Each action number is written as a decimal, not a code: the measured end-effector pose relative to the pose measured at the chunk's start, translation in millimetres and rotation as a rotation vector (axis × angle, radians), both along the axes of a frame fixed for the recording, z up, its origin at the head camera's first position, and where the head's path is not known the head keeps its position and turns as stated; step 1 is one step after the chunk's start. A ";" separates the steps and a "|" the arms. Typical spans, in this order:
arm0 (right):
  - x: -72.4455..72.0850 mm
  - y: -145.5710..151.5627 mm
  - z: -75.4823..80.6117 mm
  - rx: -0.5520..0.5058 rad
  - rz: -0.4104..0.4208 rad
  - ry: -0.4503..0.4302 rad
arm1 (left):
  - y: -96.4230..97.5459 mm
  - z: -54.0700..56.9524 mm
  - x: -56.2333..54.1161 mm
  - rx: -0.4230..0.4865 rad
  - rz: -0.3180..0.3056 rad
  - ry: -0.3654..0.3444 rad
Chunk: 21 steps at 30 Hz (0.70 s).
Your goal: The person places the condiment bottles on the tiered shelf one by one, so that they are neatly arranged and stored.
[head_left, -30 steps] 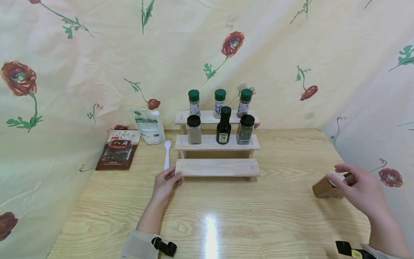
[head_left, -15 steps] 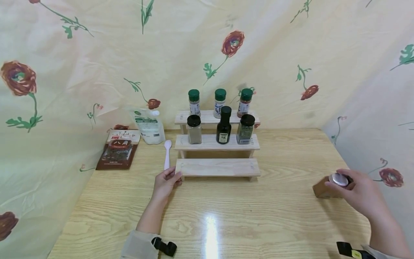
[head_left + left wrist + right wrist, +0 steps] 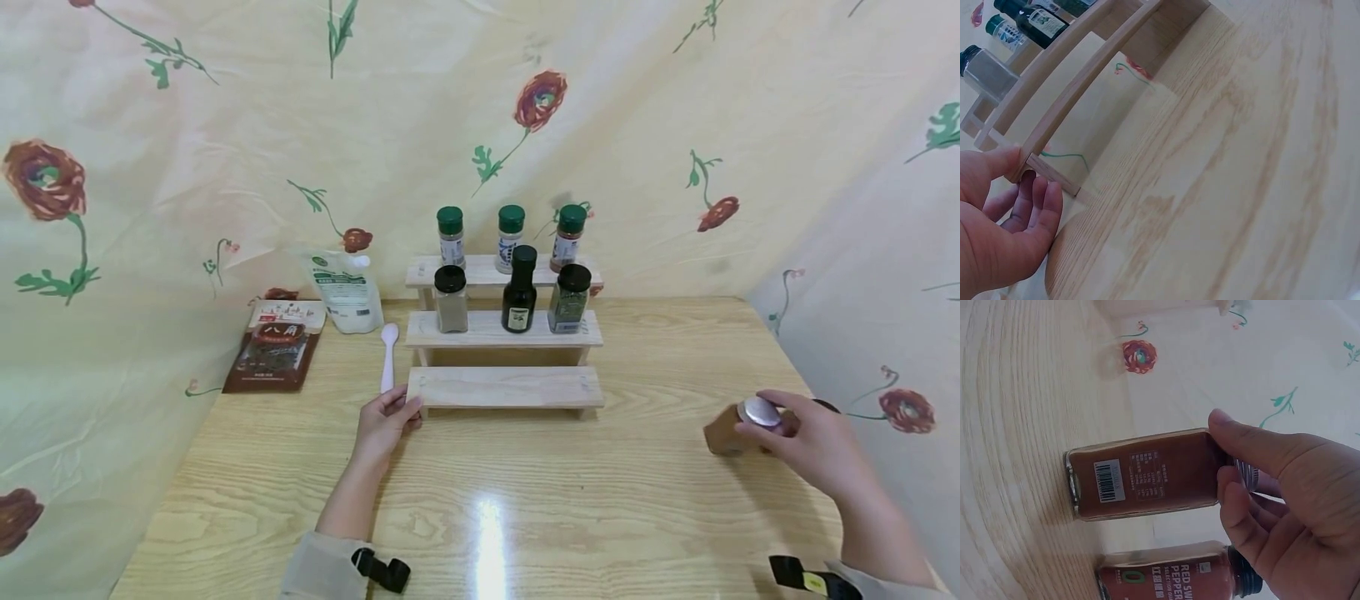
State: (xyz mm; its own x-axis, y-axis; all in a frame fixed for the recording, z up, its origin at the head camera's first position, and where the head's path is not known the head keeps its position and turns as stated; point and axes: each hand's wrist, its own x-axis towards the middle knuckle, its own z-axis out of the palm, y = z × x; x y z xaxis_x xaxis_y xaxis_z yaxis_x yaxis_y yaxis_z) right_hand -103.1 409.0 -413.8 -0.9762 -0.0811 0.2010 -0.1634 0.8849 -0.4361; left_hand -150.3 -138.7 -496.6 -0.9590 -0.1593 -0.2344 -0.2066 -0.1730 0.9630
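My left hand [image 3: 384,429] pinches the left end of the bottom step of a three-tier wooden spice rack [image 3: 506,387]. In the left wrist view, thumb and fingers of that hand [image 3: 1013,225] hold the step's corner. Over at the right of the table, my right hand [image 3: 821,442] grips a glass spice jar [image 3: 723,432] by its neck and silver cap. The right wrist view shows this jar [image 3: 1154,475] full of brown powder, with a barcode label; whether its base touches the table is unclear. Beside it stands a red sweet pepper jar [image 3: 1169,575] with a dark cap.
Green-capped shakers [image 3: 510,237] stand on the top tier. The middle tier bears a dark bottle [image 3: 518,296] between two black-capped jars. Left of the rack are a white spoon [image 3: 387,358], a white pouch [image 3: 347,296] and a brown packet [image 3: 276,346]. Floral cloth hangs behind.
My right hand has closed on the silver-capped spice jar and moved it slightly left, uncovering the other jar's dark cap. My left hand has stayed on the rack.
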 end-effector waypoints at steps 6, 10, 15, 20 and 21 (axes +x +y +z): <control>-3.6 -4.1 -6.6 -0.034 -0.013 0.069 | 0.0 -1.6 -0.7 0.008 0.007 -0.002; -8.3 -9.4 -9.4 -0.056 -0.005 0.126 | 0.2 -1.5 -0.5 0.010 0.008 0.000; -14.5 -19.8 -6.6 -0.097 0.002 0.177 | 0.7 -0.2 0.3 0.008 0.002 -0.002; -21.6 -31.5 1.6 -0.129 0.005 0.189 | 0.7 0.1 0.2 0.006 0.006 -0.004; -23.3 -33.8 3.4 -0.130 0.007 0.193 | 0.6 0.0 0.1 0.006 0.007 -0.005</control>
